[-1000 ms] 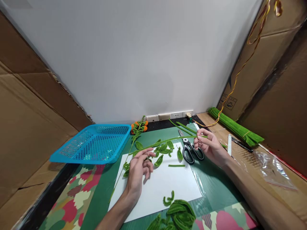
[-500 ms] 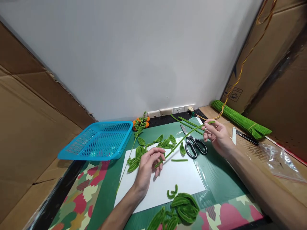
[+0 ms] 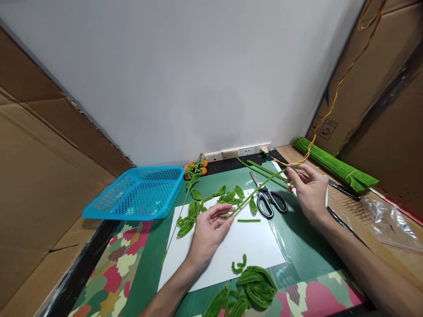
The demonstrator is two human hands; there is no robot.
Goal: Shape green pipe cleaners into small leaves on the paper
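A long green pipe cleaner slants up to the right between my hands. My left hand pinches its lower end above the white paper. Near the other end, my right hand grips it between thumb and fingers. Below the stem lie black-handled scissors with the blades pointing away, and a short cut green piece on the paper. Several leaf shapes bent from pipe cleaner lie beyond my left hand. A cluster of green leaves rests at the near edge.
A blue perforated basket stands at the left, with an orange flower stem beside it. A bundle of green pipe cleaners, a black pen-like tool and a clear plastic bag lie at the right. Cardboard walls flank the table.
My left fingers have closed onto the lower end of the pipe cleaner, the thumb now pressed forward. My right hand has shifted slightly right along its upper end. The view has moved a little.
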